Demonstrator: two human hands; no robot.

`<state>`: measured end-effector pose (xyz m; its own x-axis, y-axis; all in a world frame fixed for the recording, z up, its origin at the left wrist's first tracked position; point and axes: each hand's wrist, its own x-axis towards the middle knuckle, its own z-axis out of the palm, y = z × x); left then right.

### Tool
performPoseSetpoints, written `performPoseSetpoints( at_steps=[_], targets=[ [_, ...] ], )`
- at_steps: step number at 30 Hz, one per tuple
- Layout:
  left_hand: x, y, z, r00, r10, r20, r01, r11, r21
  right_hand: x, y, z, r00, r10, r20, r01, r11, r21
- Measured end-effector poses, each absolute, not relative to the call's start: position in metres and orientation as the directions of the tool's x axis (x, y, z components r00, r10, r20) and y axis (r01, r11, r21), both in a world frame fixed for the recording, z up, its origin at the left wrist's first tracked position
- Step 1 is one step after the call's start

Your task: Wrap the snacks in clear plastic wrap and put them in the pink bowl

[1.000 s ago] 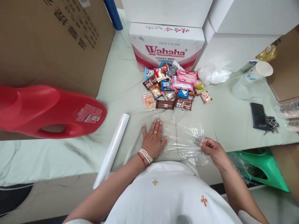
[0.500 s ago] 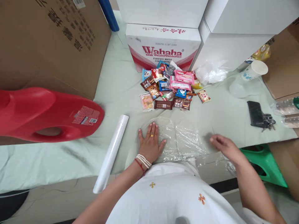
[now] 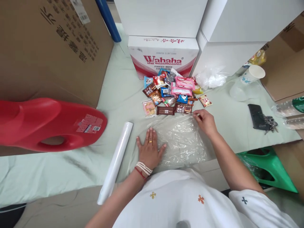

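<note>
A clear sheet of thin plastic, perhaps a bag or film [image 3: 181, 142], lies wrinkled on the table in front of me. My left hand [image 3: 149, 150] rests flat on its left side, fingers spread. At its far right corner, my right hand [image 3: 204, 122] pinches the edge between thumb and finger. Just beyond lies a pile of small wrapped snacks: pink wafer packs [image 3: 182, 87], dark brown cocoa bars [image 3: 165, 110] and several others. One small packet [image 3: 205, 100] sits apart, near my right fingertips. To the left of my left hand lies a white roll [image 3: 116, 161].
A Wahaha water carton [image 3: 163, 52] stands behind the snacks, beside white boxes [image 3: 230, 57]. On the left are a red jug [image 3: 54, 123] and a big cardboard box [image 3: 59, 53]. To the right sit a paper cup [image 3: 254, 74], phone [image 3: 255, 115], keys [image 3: 270, 123] and green stool [image 3: 273, 174].
My right hand has moved away from me and to the left, drawing the plastic's right side out toward the snacks. My left hand stays flat on the plastic.
</note>
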<state>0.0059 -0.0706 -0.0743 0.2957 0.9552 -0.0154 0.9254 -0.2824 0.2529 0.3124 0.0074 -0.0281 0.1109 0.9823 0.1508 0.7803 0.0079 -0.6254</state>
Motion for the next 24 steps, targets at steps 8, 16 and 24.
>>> performPoseSetpoints(
  at_steps=[8, 16, 24],
  targets=[
    [-0.006, -0.061, -0.058, 0.358, 0.933, 0.041, 0.903, -0.357, 0.239, 0.304, -0.071, -0.039, -0.233, 0.966, 0.113, 0.838, 0.259, -0.48],
    [-0.006, -0.08, -0.069, 0.539, 0.842, -0.02, 0.811, -0.512, 0.284, 0.334, -0.022, -0.009, -0.007, 0.981, 0.195, 0.951, 0.067, -0.303],
    [-0.013, -0.072, -0.071, 0.472, 0.882, 0.014, 0.846, -0.457, 0.274, 0.278, 0.073, 0.004, -0.182, 0.964, -0.192, 0.983, 0.184, -0.007]
  ],
)
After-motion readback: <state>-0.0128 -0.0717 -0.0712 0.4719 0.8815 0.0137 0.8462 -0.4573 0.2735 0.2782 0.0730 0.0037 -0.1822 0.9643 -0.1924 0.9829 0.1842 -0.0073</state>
